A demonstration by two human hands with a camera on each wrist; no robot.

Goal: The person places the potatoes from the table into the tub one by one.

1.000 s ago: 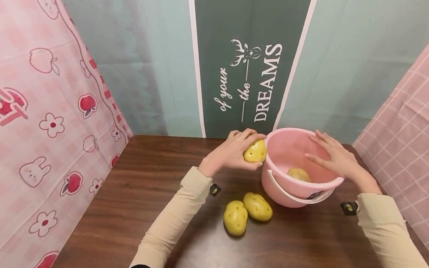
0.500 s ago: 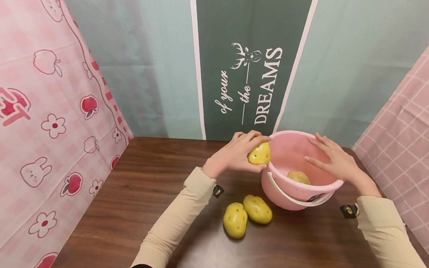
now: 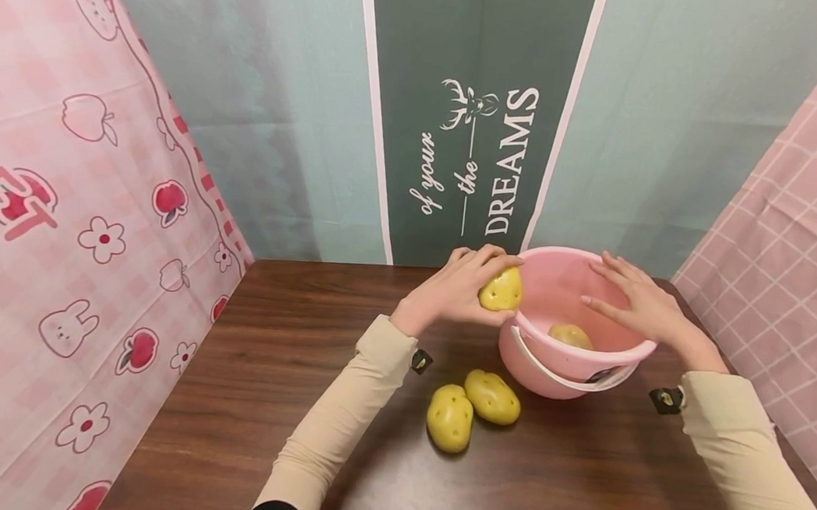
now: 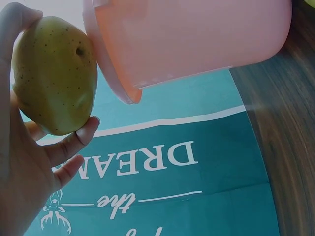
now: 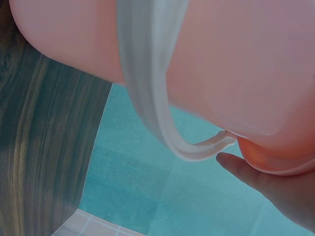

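- Left hand (image 3: 459, 288): fingers and thumb wrapped round a yellow potato (image 3: 501, 290), grasping it from the left.
- Held potato raised off the table (image 3: 289, 372), at the left rim of the pink bucket (image 3: 550, 295); whether it touches the rim, I cannot tell.
- Right hand (image 3: 637, 300): at the bucket's right rim, fingers extended and spread apart, no potato in it. In the right wrist view, one digit lies outside, just below the rim, near the end of the white handle (image 5: 145, 83). Pressure on the rim cannot be judged.
- Bucket upright on the table, handle lowered across its near side.
- Inside the bucket: one potato in the bucket (image 3: 570, 336), seen past the near rim.
- In front of the bucket, left of its middle: a rounder potato (image 3: 450, 418) and an oblong potato (image 3: 493, 397), lying side by side.
- Behind the table: a dark green panel (image 3: 428, 46) lettered "of your / the / DREAMS", with a white deer's head.
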